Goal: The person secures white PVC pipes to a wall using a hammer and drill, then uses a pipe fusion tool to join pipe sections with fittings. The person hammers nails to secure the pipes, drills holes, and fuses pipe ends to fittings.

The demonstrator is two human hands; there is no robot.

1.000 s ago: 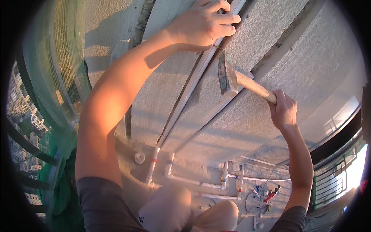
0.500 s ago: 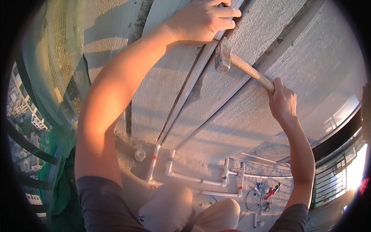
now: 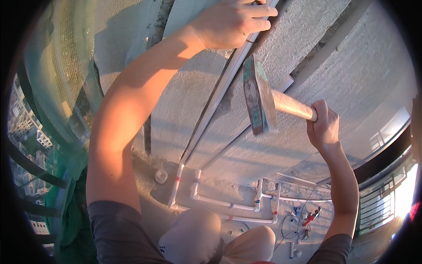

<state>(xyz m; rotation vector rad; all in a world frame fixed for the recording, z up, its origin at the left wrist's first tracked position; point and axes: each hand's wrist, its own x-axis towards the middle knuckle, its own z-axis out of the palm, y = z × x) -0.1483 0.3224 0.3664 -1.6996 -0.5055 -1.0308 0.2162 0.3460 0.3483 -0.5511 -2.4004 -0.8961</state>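
My left hand is at the top, fingers bent over a long white pipe set in a groove of the rough pale wall; its thumb is hidden. My right hand grips the wooden handle of a hammer. The hammer's worn, greenish metal head is below my left hand, in front of the wall beside the pipe, slightly blurred. A second white pipe runs in another groove to the right.
Below, white pipes with elbows run along the dusty floor, near tools and cable at lower right. Green mesh and railings stand at left, with buildings far below. A bright barred opening is at right. My bent knees show at bottom.
Over the last half second the hammer head has swung down and back toward me, looking larger, and my right hand has dropped slightly. My left hand stays on the pipe.
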